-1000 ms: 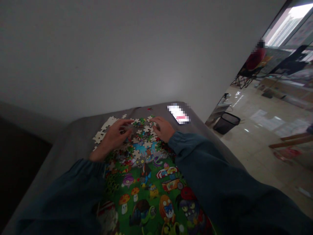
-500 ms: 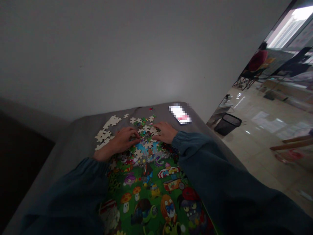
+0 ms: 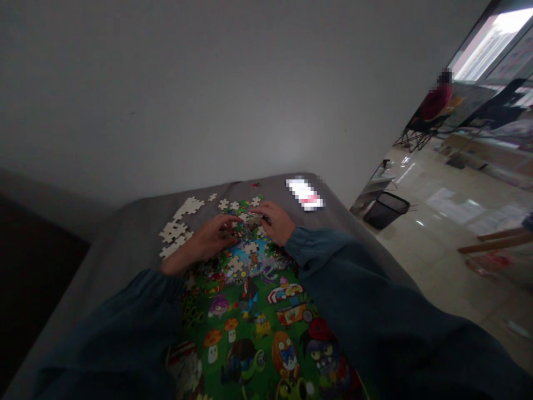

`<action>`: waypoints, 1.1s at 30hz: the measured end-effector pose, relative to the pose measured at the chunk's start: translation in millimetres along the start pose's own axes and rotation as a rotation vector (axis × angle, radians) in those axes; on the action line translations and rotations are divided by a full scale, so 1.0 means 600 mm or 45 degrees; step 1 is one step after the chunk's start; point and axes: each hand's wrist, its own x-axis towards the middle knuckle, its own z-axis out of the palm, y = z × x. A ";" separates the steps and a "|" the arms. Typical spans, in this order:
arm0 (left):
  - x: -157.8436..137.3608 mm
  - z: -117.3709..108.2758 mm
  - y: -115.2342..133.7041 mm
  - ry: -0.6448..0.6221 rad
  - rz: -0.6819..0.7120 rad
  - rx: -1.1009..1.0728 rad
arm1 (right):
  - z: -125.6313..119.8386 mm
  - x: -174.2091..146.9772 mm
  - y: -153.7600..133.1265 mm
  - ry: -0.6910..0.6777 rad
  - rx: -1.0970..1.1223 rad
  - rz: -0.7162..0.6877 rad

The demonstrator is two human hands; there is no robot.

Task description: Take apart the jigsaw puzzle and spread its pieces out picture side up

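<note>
A green jigsaw puzzle picture [image 3: 237, 366] with cartoon plants and zombies stretches toward me. Loose puzzle pieces [image 3: 250, 247], several with pale backs up, are heaped on its far part. My right hand [image 3: 277, 222] is over the right side of the heap, thumb and fingertips closed on a puzzle piece [image 3: 255, 220]. At the heap's left side rests my left hand [image 3: 210, 239], its fingers bent and its thumb apart from them, close to the pieces. I see no piece clearly held in it.
More pale pieces [image 3: 175, 230] lie left of my left hand on the grey cloth-covered surface [image 3: 125, 244]. A phone with a lit screen [image 3: 306, 194] is at the back right, near the wall [image 3: 233, 100]. A black wire basket [image 3: 386, 210] stands on the floor; a person in red [image 3: 435, 103] is farther off.
My right hand has drawn its fingers together on a piece and moved slightly left and up over the heap. My left hand stays almost in place. The view has shifted slightly.
</note>
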 end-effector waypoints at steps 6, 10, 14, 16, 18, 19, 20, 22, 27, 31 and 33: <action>0.004 0.004 0.009 0.041 0.056 -0.168 | -0.001 0.000 -0.016 0.050 -0.182 0.002; 0.005 -0.001 0.021 0.142 0.100 -0.236 | 0.001 -0.004 -0.026 -0.071 -0.107 -0.086; 0.007 -0.004 0.027 0.277 0.149 -0.255 | 0.002 -0.004 -0.024 -0.134 0.012 -0.069; 0.008 -0.005 0.028 0.333 0.172 -0.249 | 0.002 -0.003 -0.023 -0.116 0.059 -0.070; 0.009 -0.005 0.029 0.369 0.190 -0.243 | 0.002 -0.003 -0.023 -0.074 0.087 -0.070; 0.009 -0.005 0.030 0.376 0.199 -0.242 | 0.002 -0.004 -0.024 -0.052 0.104 -0.063; 0.009 -0.005 0.031 0.377 0.209 -0.243 | 0.002 -0.004 -0.025 -0.032 0.125 -0.050; 0.009 -0.003 0.033 0.360 0.230 -0.241 | 0.003 -0.004 -0.027 -0.017 0.167 -0.017; 0.007 0.000 0.036 0.349 0.260 -0.185 | 0.003 -0.002 -0.023 -0.120 0.239 0.012; 0.008 -0.001 0.030 0.364 0.243 -0.077 | 0.006 0.000 -0.019 -0.136 0.253 0.003; 0.010 -0.006 0.027 0.355 0.225 -0.006 | 0.006 0.002 -0.017 -0.086 0.178 0.021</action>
